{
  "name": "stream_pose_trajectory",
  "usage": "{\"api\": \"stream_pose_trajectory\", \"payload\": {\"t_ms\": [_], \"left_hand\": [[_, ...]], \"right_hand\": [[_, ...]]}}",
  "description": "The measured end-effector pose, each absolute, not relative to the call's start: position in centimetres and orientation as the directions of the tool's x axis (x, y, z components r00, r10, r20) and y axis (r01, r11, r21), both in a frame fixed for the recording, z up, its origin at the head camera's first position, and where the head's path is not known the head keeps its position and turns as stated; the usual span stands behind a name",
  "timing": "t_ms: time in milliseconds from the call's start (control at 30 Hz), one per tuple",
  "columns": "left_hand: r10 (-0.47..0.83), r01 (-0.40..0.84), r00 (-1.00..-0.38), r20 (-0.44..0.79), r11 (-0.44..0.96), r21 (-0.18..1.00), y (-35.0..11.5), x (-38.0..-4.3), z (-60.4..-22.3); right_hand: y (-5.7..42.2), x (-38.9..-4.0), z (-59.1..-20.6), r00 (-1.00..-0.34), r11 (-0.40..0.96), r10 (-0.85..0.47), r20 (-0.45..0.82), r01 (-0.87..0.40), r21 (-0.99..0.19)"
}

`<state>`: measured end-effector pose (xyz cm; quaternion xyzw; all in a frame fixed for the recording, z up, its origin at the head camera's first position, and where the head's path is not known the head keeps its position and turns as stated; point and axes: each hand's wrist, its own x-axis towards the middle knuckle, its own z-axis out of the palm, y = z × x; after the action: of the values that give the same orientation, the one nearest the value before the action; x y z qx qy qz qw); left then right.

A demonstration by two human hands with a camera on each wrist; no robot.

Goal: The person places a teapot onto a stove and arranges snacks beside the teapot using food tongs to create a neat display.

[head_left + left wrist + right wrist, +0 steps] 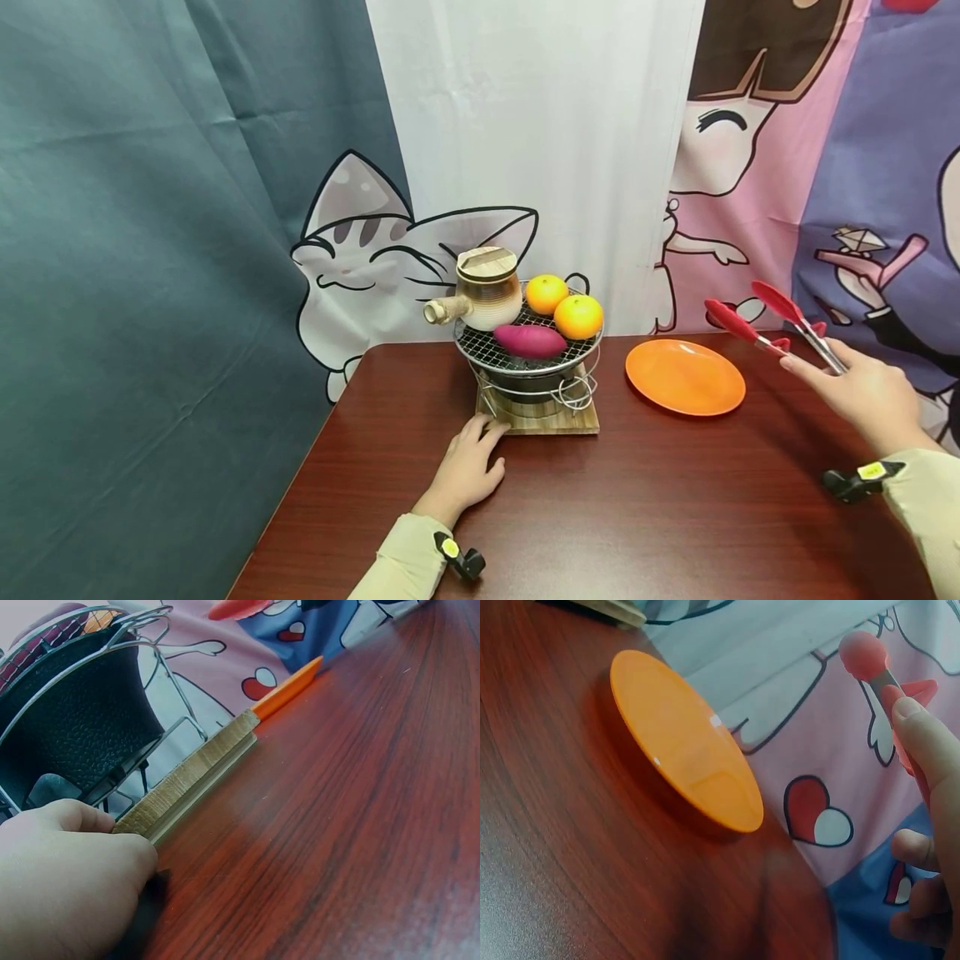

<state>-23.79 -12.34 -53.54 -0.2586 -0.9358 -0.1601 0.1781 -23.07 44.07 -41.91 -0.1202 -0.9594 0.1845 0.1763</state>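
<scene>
My left hand (463, 468) rests at the near left corner of a wooden board (551, 423), fingertips touching its edge. On the board stands a small round stove with a wire grill rack (480, 352). The rack carries a lidded clay teapot (491, 302), two oranges (579, 317) and a purple sweet potato (530, 342). My right hand (873, 400) grips red-tipped metal tongs (817, 342), raised over the right side of the table. The tongs' arms are spread, with nothing between the tips. Just left of them lies an orange plate (685, 377).
The dark red wooden table (622, 517) reaches back to a printed cloth (540, 125) with cartoon figures. A blue-green stretch of cloth (142, 292) hangs along the table's left edge.
</scene>
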Motion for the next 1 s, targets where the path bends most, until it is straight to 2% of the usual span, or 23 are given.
{"api": "stream_pose_trajectory", "payload": {"t_ms": [833, 1000], "left_hand": [[0.427, 0.540, -0.806, 0.409, 0.814, 0.214, -12.3, -23.6, -53.3], [0.425, 0.539, -0.806, 0.412, 0.814, 0.215, -12.3, -23.5, -53.3]], "right_hand": [[46.8, -21.7, -46.4, -0.869, 0.855, 0.403, 0.287, 0.245, -0.456], [47.5, -21.4, -47.1, -0.883, 0.860, 0.394, 0.255, 0.257, -0.441]]}}
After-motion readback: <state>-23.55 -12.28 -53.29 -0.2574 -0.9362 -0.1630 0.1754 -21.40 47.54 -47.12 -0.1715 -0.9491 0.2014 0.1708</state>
